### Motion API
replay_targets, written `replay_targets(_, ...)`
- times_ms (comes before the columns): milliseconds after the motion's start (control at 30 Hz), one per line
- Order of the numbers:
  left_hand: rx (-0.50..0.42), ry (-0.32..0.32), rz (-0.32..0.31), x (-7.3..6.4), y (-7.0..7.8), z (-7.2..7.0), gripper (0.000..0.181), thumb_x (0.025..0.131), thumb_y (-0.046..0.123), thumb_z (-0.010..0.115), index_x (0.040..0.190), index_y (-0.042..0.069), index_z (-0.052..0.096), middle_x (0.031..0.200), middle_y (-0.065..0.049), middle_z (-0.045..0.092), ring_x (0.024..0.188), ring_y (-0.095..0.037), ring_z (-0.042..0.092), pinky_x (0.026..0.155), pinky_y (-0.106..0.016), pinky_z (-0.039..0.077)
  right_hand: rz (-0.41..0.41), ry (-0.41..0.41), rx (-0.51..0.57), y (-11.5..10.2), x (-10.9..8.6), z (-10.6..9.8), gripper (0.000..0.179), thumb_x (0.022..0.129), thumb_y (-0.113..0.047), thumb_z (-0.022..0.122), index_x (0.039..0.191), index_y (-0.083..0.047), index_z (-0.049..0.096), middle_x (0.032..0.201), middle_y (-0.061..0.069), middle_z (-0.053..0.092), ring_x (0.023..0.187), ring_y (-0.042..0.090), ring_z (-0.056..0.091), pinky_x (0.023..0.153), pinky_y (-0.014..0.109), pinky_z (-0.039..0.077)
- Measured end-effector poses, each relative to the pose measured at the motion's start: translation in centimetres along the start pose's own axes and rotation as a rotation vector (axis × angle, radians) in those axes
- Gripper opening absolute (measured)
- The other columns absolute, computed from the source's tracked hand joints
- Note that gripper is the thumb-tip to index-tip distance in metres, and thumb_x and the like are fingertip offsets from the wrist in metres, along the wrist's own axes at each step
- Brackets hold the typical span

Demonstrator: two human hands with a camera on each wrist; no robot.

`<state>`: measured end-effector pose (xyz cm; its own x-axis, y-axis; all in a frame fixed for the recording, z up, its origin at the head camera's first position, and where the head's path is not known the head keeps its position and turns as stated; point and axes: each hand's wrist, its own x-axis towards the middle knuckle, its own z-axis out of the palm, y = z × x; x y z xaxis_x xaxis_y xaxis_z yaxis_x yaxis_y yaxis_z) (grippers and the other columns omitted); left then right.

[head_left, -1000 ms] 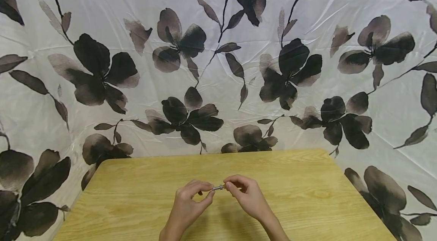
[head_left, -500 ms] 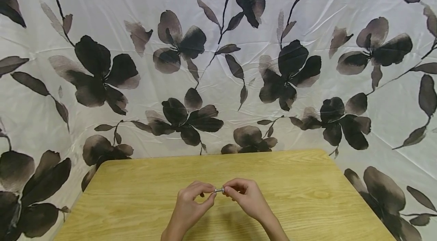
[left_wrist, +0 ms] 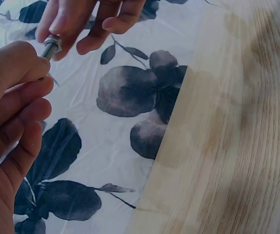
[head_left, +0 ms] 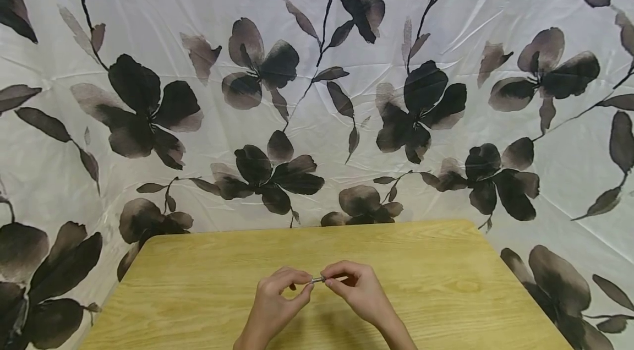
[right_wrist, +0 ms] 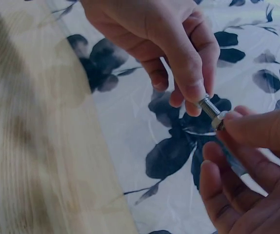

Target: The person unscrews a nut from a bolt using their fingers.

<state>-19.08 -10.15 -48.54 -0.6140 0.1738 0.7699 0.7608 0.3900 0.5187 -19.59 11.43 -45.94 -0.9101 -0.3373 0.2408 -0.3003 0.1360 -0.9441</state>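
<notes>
Between the two hands, a small silver threaded bolt (head_left: 317,279) is held above the table, lying nearly level. My left hand (head_left: 274,296) pinches one end of it between thumb and index finger, hiding that end. A hex nut (right_wrist: 219,120) sits around the thread toward the other end. Thumb and index finger of my right hand (head_left: 360,290) pinch at the nut, partly covering it in the right wrist view. Bare thread (left_wrist: 49,50) shows between the left fingertips and the nut. The other fingers of both hands are loosely bent.
The light wooden table (head_left: 198,262) with rounded far corners lies under both hands. Behind and beside it hangs a white cloth (head_left: 346,135) printed with dark flowers.
The right fingertips, earlier just off the nut at the bolt's far end, have moved slightly left onto the nut. The left hand keeps its pinch; both hands appear slightly lower in view.
</notes>
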Motion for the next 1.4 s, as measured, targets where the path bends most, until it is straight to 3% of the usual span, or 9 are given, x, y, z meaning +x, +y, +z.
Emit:
replay_targets(233, 0.014, 0.002, 0.000, -0.10, 0.31, 0.06, 0.027, 0.076, -0.004, 0.086, 0.091, 0.017, 0.079, 0.090, 0.007, 0.077, 0.078, -0.007, 0.071, 0.060, -0.021, 0.055, -0.124, 0.014, 0.015, -0.07, -0.20, 0.07, 0.017, 0.099, -0.012, 0.070, 0.110, -0.001, 0.075, 0.112, 0.020, 0.073, 0.101, 0.014, 0.071, 0.082, 0.029, 0.061)
replay_targets(400, 0.023, 0.013, 0.011, 0.03, 0.37, 0.02, 0.027, 0.075, -0.005, 0.087, 0.090, 0.015, 0.079, 0.090, 0.007, 0.077, 0.078, -0.007, 0.071, 0.060, -0.020, 0.055, -0.039, 0.061, -0.023, -0.14, -0.06, -0.09, 0.022, 0.102, -0.021, 0.066, 0.114, -0.006, 0.075, 0.110, 0.015, 0.075, 0.098, 0.012, 0.072, 0.081, 0.028, 0.061)
replay_targets(500, 0.018, 0.011, 0.008, 0.07, 0.38, 0.02, 0.025, 0.076, -0.004, 0.086, 0.091, 0.015, 0.079, 0.091, 0.006, 0.077, 0.079, -0.007, 0.071, 0.060, -0.020, 0.055, 0.044, 0.042, -0.046, -0.02, -0.03, -0.29, 0.024, 0.103, -0.025, 0.065, 0.112, -0.006, 0.077, 0.100, 0.014, 0.077, 0.090, 0.010, 0.073, 0.076, 0.030, 0.061)
replay_targets(633, 0.013, -0.001, -0.001, 0.11, 0.38, 0.02, 0.023, 0.079, -0.002, 0.085, 0.092, 0.017, 0.079, 0.091, 0.004, 0.078, 0.079, -0.008, 0.071, 0.061, -0.019, 0.055, 0.096, -0.008, -0.057, 0.15, -0.07, -0.41, 0.026, 0.103, -0.028, 0.064, 0.108, -0.007, 0.079, 0.091, 0.014, 0.078, 0.084, 0.015, 0.074, 0.073, 0.033, 0.061)
replay_targets(767, 0.007, -0.008, -0.004, 0.20, 0.35, -0.02, 0.023, 0.080, -0.002, 0.084, 0.092, 0.017, 0.080, 0.091, 0.003, 0.079, 0.081, -0.009, 0.072, 0.062, -0.019, 0.055, 0.085, -0.026, -0.063, 0.10, 0.00, -0.35, 0.027, 0.102, -0.030, 0.066, 0.108, -0.008, 0.079, 0.093, 0.012, 0.078, 0.086, 0.020, 0.076, 0.074, 0.030, 0.060)
replay_targets(1000, 0.015, -0.005, 0.011, 0.23, 0.19, -0.05, 0.023, 0.078, -0.003, 0.085, 0.091, 0.016, 0.080, 0.090, 0.004, 0.079, 0.079, -0.009, 0.071, 0.062, -0.019, 0.055, 0.062, -0.016, -0.054, -0.11, 0.13, -0.26, 0.018, 0.097, -0.021, 0.073, 0.110, -0.009, 0.078, 0.102, 0.012, 0.078, 0.086, 0.011, 0.073, 0.072, 0.025, 0.058)
replay_targets(1233, -0.007, -0.001, 0.019, 0.23, 0.13, -0.07, 0.020, 0.080, -0.004, 0.083, 0.090, 0.012, 0.080, 0.089, 0.002, 0.079, 0.075, -0.013, 0.070, 0.064, -0.015, 0.053, 0.026, -0.031, -0.036, -0.47, 0.00, -0.22, 0.019, 0.096, -0.016, 0.074, 0.112, -0.007, 0.076, 0.109, 0.014, 0.075, 0.093, 0.011, 0.071, 0.077, 0.025, 0.059)
replay_targets(1400, -0.003, 0.008, 0.026, 0.16, 0.12, -0.01, 0.024, 0.079, -0.004, 0.084, 0.091, 0.015, 0.080, 0.088, 0.002, 0.078, 0.075, -0.009, 0.068, 0.063, -0.014, 0.052, -0.002, -0.042, -0.001, -0.55, -0.17, -0.25, 0.020, 0.097, -0.015, 0.072, 0.113, -0.003, 0.075, 0.115, 0.019, 0.073, 0.100, 0.013, 0.070, 0.081, 0.026, 0.059)
